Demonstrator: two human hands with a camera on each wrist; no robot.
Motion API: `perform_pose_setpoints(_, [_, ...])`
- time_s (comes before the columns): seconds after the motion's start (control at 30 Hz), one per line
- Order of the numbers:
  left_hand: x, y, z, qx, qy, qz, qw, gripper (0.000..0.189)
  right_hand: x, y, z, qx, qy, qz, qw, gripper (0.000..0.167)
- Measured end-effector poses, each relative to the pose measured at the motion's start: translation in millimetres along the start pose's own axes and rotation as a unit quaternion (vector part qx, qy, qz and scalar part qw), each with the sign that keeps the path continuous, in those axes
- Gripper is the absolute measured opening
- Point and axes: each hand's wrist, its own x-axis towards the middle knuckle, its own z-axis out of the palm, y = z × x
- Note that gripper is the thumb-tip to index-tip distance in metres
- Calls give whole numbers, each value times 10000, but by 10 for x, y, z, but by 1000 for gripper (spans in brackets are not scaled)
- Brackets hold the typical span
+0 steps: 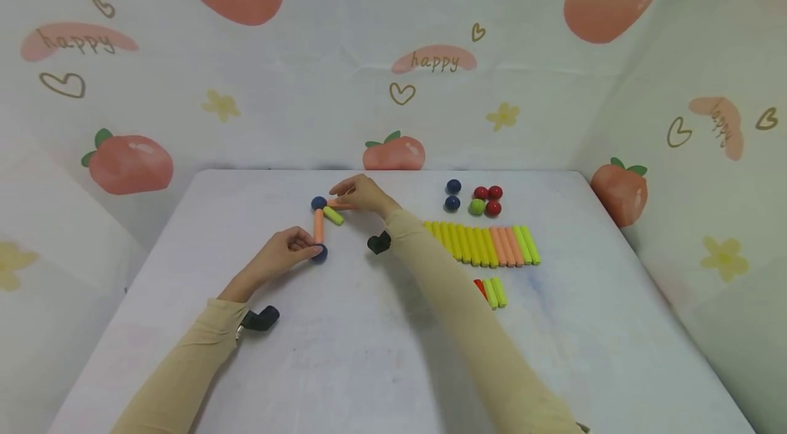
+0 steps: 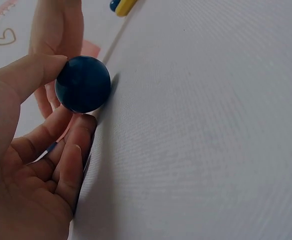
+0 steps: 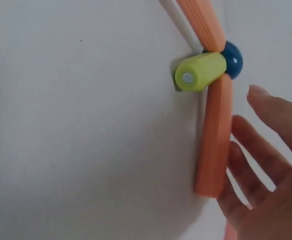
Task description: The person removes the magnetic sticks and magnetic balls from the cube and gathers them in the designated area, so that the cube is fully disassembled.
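Note:
In the head view my left hand (image 1: 281, 256) pinches a dark blue ball (image 1: 320, 253) between thumb and fingers, close over the table. From that ball an orange rod (image 1: 318, 226) runs to a second blue ball (image 1: 318, 203) at the corner. A short lime-green rod (image 1: 334, 216) and another orange rod (image 3: 214, 140) join this corner ball. My right hand (image 1: 364, 195) lies along the second orange rod. Its fingertips (image 3: 238, 150) touch the rod's side in the right wrist view, while the thumb stands apart from it.
To the right lies a row of yellow rods (image 1: 465, 242), orange rods (image 1: 507, 246) and lime-green rods (image 1: 527, 245). Nearer are a red rod (image 1: 480, 288) and short lime-green rods (image 1: 494, 292). Behind sit blue balls (image 1: 452, 204), red balls (image 1: 494, 208) and a green ball (image 1: 477, 207).

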Motion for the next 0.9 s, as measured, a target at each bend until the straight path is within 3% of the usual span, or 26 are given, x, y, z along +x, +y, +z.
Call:
perform_pose_setpoints(0.37, [0,-14,0,16,30,-16,10000,44,-9,86,139,254,26,272,9993,31])
perform_pose_setpoints(0.73, [11,-28,4,-7,-3,-45,10000,45,10,81,173,75,-70,381,9992,30])
perform_pose_setpoints(0.9, [8,-14,2,2,11,6,10000,44,24,47,152,-304,-249,230,9990,32])
